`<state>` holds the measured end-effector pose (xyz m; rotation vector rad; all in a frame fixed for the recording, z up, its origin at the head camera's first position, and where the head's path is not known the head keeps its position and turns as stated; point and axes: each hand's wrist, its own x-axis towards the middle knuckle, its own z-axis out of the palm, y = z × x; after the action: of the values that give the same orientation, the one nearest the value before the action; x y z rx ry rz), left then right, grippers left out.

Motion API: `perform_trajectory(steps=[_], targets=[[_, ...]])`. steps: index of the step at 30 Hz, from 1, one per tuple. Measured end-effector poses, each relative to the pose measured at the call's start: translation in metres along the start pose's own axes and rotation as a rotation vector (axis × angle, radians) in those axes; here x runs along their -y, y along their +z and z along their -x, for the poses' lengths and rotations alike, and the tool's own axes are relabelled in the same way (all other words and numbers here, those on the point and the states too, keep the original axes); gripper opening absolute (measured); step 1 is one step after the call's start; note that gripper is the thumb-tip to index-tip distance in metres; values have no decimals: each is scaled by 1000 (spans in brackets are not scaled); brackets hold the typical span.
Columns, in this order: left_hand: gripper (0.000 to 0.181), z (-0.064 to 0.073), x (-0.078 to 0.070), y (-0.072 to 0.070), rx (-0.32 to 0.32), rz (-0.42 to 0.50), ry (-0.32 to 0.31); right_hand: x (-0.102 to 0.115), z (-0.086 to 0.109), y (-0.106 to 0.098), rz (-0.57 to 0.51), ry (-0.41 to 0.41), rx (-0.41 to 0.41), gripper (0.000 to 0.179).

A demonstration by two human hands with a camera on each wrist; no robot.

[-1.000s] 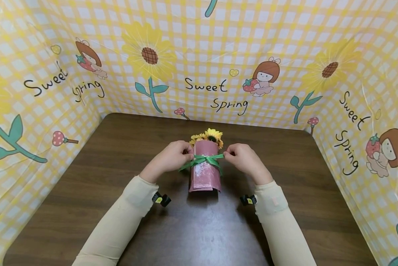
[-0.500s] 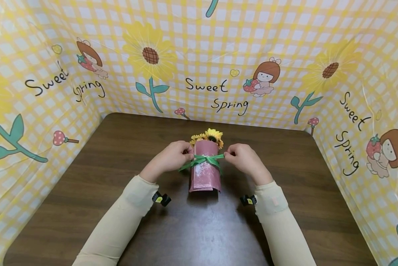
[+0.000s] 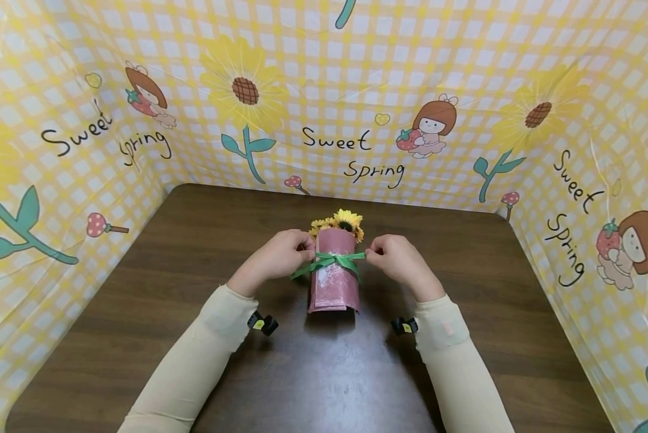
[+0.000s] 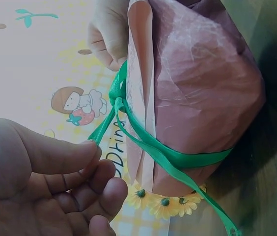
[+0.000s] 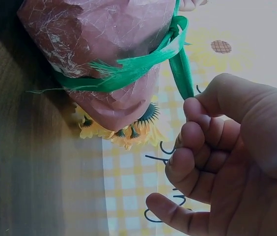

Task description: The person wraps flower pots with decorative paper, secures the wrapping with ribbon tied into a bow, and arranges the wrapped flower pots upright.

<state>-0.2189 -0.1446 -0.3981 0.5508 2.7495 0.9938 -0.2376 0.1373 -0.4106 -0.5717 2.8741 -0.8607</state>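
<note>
A bouquet in crinkled pink wrapping paper (image 3: 335,291) lies on the table, its yellow flowers (image 3: 348,219) showing at the far end. Green ribbon (image 3: 336,260) runs round the wrap and crosses in a knot with loops on top. From the left, my left hand (image 3: 278,257) pinches one part of the ribbon between thumb and forefinger. My right hand (image 3: 398,260) pinches another part on the opposite side, the ribbon stretched between them. In the left wrist view a loose ribbon tail (image 4: 192,184) hangs down over the paper. A frayed ribbon end (image 5: 106,69) shows in the right wrist view.
The dark wooden table (image 3: 194,228) carries the bouquet near its middle. A yellow checked cloth (image 3: 324,78) printed with sunflowers and lettering stands as a wall behind and along both sides. Black straps with small devices (image 3: 262,325) sit at both wrists.
</note>
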Motion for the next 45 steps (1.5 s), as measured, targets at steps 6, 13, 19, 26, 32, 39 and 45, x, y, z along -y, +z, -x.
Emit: perform_trajectory(steps=[6, 13, 19, 26, 32, 39, 45], targets=[[15, 1, 0, -2, 3, -1, -5, 0, -1, 0, -3, -10, -2, 25], [15, 2, 2, -4, 16, 5, -11, 0, -1, -1, 1, -32, -12, 26], [15, 1, 3, -4, 28, 13, -17, 0, 0, -2, -1, -30, -7, 25], [16, 0, 5, -4, 34, 15, -40, 0, 1, -3, -9, -17, 3, 25], [15, 1, 3, -3, 32, 9, -33, -1, 2, -5, -5, -13, 0, 25], [17, 2, 1, 0, 42, 55, -56, -3, 3, -8, -38, -29, -8, 24], [17, 0, 0, 3, 18, 72, -52, -5, 2, -9, -37, -49, -28, 25]])
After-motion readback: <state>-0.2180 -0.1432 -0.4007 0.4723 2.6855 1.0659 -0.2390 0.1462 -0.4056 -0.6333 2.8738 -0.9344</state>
